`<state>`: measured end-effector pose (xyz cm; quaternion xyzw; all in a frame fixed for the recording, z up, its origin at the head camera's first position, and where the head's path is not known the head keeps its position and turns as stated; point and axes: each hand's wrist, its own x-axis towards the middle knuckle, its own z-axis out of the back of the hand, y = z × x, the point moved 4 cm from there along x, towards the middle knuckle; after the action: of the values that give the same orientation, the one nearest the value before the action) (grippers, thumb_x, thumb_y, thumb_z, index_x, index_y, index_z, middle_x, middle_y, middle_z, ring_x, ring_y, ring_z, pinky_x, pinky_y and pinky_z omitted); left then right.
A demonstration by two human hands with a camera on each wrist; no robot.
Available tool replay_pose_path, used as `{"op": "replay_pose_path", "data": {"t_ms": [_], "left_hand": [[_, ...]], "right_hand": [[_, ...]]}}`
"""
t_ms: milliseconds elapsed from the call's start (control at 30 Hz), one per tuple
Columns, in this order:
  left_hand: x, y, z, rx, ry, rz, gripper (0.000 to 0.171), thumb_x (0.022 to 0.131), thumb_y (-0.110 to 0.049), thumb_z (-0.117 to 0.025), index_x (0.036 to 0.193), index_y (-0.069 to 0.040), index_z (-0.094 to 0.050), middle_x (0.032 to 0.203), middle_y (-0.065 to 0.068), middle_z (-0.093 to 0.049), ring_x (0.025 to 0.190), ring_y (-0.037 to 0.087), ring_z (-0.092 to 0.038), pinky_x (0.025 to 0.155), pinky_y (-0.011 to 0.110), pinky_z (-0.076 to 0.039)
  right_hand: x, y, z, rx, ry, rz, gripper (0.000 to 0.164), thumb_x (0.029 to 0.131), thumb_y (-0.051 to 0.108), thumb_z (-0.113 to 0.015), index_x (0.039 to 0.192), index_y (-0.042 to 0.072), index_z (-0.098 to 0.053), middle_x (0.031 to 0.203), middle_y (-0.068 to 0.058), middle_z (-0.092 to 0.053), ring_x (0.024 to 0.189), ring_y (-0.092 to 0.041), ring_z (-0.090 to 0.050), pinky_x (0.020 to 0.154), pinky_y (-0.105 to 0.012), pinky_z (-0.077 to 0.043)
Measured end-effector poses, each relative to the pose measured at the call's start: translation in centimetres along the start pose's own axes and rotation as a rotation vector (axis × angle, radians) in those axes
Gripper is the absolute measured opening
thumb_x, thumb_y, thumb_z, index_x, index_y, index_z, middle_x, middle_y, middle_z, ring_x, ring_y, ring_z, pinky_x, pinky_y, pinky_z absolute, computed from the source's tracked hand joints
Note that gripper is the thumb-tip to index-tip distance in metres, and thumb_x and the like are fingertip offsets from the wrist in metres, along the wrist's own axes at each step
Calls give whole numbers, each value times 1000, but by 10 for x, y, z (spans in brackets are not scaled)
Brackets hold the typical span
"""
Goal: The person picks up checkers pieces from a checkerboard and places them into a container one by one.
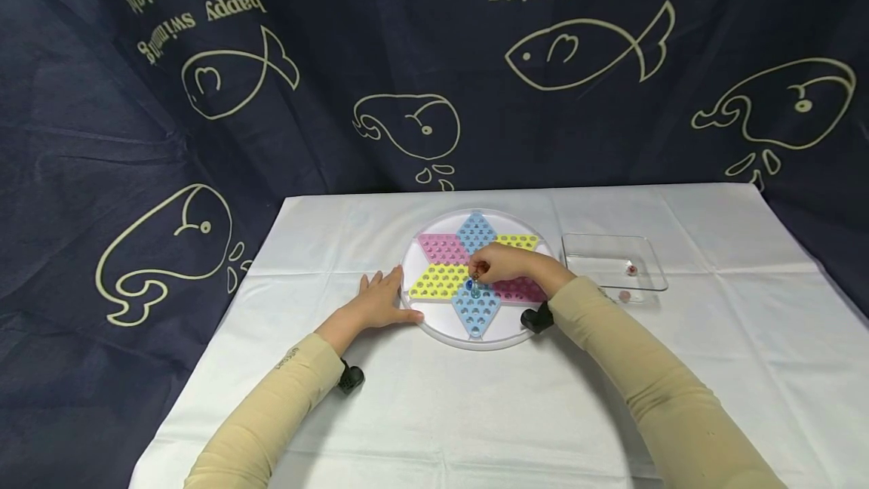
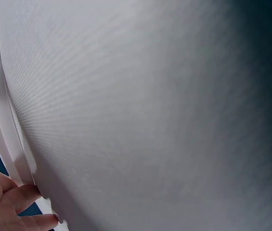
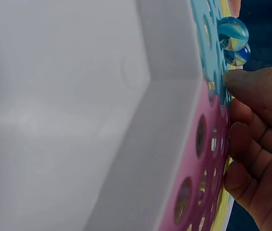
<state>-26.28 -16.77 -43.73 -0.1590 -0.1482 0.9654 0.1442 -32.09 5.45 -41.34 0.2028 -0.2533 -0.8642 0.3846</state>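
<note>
A round white Chinese checkers board [image 1: 434,327] with a blue, yellow and pink star lies on the table. My left hand [image 1: 380,302] is spread flat at its left side, fingertips and thumb at the rim [image 2: 6,125]. Over the star's middle, my right hand [image 1: 504,262] bends its fingers down, pinching a small dark reddish marble [image 1: 483,267] mostly hidden by the fingertips. Just nearer me, a clear teal marble [image 3: 233,33] and a blue marble [image 3: 239,56] sit on the blue section. The right thumb [image 3: 251,84] is right at the board surface.
Right of the board stands a clear rectangular container [image 1: 597,266] with a reddish marble [image 1: 631,270] inside. White cloth [image 1: 421,413] covers the table. A dark blue curtain [image 1: 407,36] with fish and whale drawings hangs behind.
</note>
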Motion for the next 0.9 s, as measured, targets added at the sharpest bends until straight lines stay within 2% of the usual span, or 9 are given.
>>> {"op": "replay_pose_path", "data": {"t_ms": [233, 400, 700, 900], "left_hand": [[0, -1, 0, -6, -3, -10, 106, 75, -58, -63, 145, 3, -12, 150, 19, -17, 136, 45, -12, 109, 58, 1], [0, -1, 0, -8, -2, -6, 106, 75, -58, -64, 145, 3, -12, 150, 19, -17, 136, 45, -12, 109, 57, 2], [0, 0, -1, -7, -3, -2, 107, 75, -59, -63, 145, 2, -12, 150, 19, -17, 136, 45, -12, 109, 57, 1], [0, 0, -1, -8, -1, -3, 107, 75, -59, -64, 145, 2, -12, 150, 19, -17, 136, 45, -12, 109, 57, 1]], "right_hand": [[-3, -2, 2, 37, -4, 17, 5, 80, 1, -61, 85, 2, -62, 71, 1, -53, 64, -7, -44, 59, -19, -40], [-7, -4, 7, 22, -15, 19, 6, 81, 4, -61, 86, 4, -63, 73, 1, -55, 65, -7, -44, 59, -19, -40], [-15, -8, 22, 94, -42, 42, 13, 83, 5, -58, 92, 0, -65, 82, -3, -63, 70, -10, -51, 61, -23, -45], [-23, -15, 31, 164, -70, -10, 15, 83, 7, -60, 95, 0, -65, 82, -3, -62, 66, -12, -50, 57, -25, -45]]}}
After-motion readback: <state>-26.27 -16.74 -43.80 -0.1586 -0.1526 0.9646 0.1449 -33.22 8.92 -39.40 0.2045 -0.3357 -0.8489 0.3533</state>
